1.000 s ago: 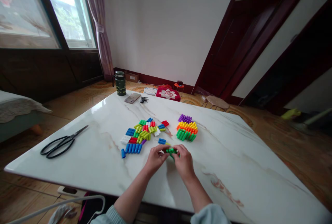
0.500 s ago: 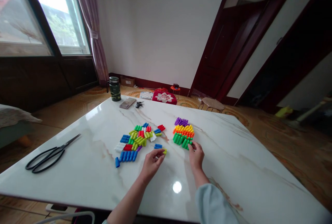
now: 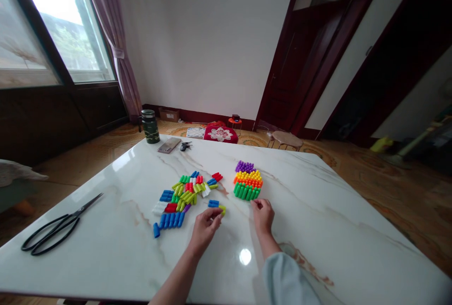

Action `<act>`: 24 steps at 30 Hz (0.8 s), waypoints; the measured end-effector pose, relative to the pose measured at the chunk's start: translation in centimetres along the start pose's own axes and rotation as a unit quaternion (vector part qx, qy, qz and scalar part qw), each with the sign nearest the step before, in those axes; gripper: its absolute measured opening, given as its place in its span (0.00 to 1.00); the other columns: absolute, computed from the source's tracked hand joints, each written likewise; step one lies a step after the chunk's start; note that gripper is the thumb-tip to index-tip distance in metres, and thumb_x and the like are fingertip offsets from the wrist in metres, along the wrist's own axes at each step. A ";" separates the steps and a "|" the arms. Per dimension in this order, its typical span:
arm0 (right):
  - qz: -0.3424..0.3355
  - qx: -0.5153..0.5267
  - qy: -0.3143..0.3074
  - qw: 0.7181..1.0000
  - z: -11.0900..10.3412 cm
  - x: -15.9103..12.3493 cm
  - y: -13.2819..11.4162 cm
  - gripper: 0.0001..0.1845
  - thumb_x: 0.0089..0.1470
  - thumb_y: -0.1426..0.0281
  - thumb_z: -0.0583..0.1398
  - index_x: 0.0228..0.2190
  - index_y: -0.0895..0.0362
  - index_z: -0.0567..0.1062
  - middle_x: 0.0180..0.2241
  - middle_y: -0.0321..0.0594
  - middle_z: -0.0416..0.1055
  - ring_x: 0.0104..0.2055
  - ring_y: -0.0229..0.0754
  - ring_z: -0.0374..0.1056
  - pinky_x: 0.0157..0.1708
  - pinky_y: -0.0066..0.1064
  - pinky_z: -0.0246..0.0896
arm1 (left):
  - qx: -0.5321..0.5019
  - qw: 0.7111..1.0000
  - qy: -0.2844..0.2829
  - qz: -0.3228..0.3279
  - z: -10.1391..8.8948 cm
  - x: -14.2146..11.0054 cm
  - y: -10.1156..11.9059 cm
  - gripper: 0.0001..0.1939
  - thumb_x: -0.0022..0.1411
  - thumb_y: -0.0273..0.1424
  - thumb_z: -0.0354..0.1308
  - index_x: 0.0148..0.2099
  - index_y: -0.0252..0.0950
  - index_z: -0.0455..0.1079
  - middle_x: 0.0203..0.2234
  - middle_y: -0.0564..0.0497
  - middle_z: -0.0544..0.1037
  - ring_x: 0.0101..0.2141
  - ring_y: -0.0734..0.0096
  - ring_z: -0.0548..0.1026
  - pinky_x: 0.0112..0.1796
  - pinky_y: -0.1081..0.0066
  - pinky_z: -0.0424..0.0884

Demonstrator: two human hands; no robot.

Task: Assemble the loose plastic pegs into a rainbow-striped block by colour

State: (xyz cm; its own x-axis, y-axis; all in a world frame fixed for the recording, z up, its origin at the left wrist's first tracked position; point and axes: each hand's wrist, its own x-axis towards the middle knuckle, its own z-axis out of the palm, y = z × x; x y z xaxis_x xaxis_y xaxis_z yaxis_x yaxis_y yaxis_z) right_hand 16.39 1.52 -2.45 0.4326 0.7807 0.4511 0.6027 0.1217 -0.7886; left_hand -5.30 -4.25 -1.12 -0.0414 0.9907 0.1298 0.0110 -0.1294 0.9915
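A loose pile of coloured plastic pegs lies in the middle of the white marble table. To its right stands a neat block of pegs in purple, yellow, orange and green rows. My left hand rests curled on the table, fingertips touching a yellow-green peg next to a blue one. My right hand lies just in front of the green row, fingers loosely curled with nothing seen in them.
Black scissors lie at the table's left edge. At the far edge are a dark flask, a phone and keys. A red cushion and a small stool sit on the floor beyond.
One second ago both hands held green pegs together near me. My right hand then carried them to the block's green row and has now drawn back slightly; my left hand moved to the yellow-green peg.
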 end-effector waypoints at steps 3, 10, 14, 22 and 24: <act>0.000 -0.008 -0.011 1.000 0.2 0.0 -0.1 0.18 0.49 0.56 0.56 0.23 0.57 0.75 0.27 0.44 0.72 0.29 0.45 0.66 0.33 0.35 0.61 | -0.004 1.000 0.001 -0.009 0.0 -0.1 0.4 0.15 0.54 0.40 0.63 0.38 0.34 0.77 0.28 0.46 0.80 0.26 0.67 0.75 0.27 0.73 0.72; 0.012 -0.037 -0.029 0.999 0.3 0.0 -0.1 0.17 0.49 0.58 0.56 0.27 0.57 0.79 0.30 0.44 0.74 0.30 0.44 0.68 0.32 0.32 0.59 | -0.005 1.000 0.004 -0.014 0.1 0.0 0.6 0.16 0.53 0.41 0.63 0.37 0.34 0.77 0.26 0.47 0.79 0.24 0.69 0.74 0.25 0.73 0.70; 0.007 -0.066 -0.048 0.997 0.2 -0.1 -0.2 0.18 0.51 0.59 0.55 0.29 0.57 0.80 0.33 0.43 0.75 0.32 0.43 0.69 0.32 0.31 0.58 | -0.008 1.000 0.005 -0.019 0.1 -0.1 0.8 0.16 0.53 0.42 0.64 0.36 0.33 0.77 0.26 0.47 0.79 0.24 0.69 0.74 0.26 0.73 0.71; -0.015 -0.102 -0.063 0.993 0.2 -0.3 -0.5 0.18 0.53 0.60 0.55 0.31 0.55 0.81 0.35 0.42 0.76 0.32 0.41 0.69 0.31 0.29 0.55 | -0.010 1.000 0.004 -0.021 0.1 -0.2 1.2 0.16 0.53 0.42 0.64 0.36 0.33 0.77 0.25 0.47 0.78 0.24 0.69 0.73 0.25 0.73 0.70; -0.015 -0.110 -0.065 0.992 0.2 -0.3 -0.5 0.18 0.53 0.60 0.55 0.31 0.55 0.82 0.35 0.41 0.76 0.32 0.41 0.69 0.31 0.29 0.55 | -0.013 1.000 0.005 -0.024 0.1 -0.2 1.2 0.16 0.52 0.42 0.64 0.36 0.33 0.77 0.26 0.47 0.79 0.24 0.69 0.74 0.26 0.73 0.70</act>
State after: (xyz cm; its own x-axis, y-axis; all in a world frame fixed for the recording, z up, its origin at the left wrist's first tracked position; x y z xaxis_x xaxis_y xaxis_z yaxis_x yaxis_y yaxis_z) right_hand 15.83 1.35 -2.31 0.3304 0.8530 0.4040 0.7518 0.0209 -0.6590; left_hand -5.20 -4.57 0.03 -0.0512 0.9954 0.0816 -0.0174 -0.0825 0.9964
